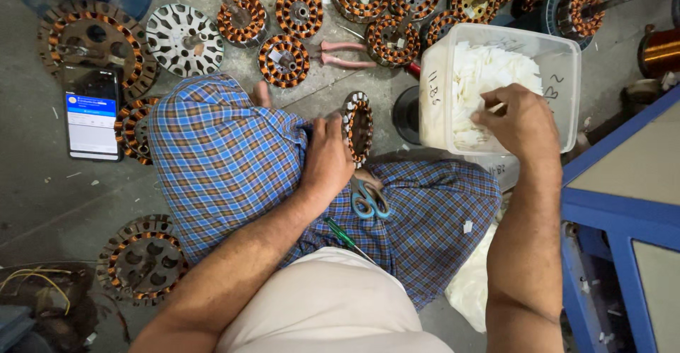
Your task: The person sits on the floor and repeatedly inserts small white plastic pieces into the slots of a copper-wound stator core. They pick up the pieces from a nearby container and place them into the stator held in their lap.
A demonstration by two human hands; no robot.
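Head view: the left hand (327, 156) grips the stator ring (358, 127) upright on the lap; the right hand (517, 118) fingers pinch a white paper strip (498, 107) inside the plastic box (567, 76), right of the ring.

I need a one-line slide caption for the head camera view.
Seated person's left hand steadies a wound stator on the lap while the right hand picks paper slips from a plastic tub.
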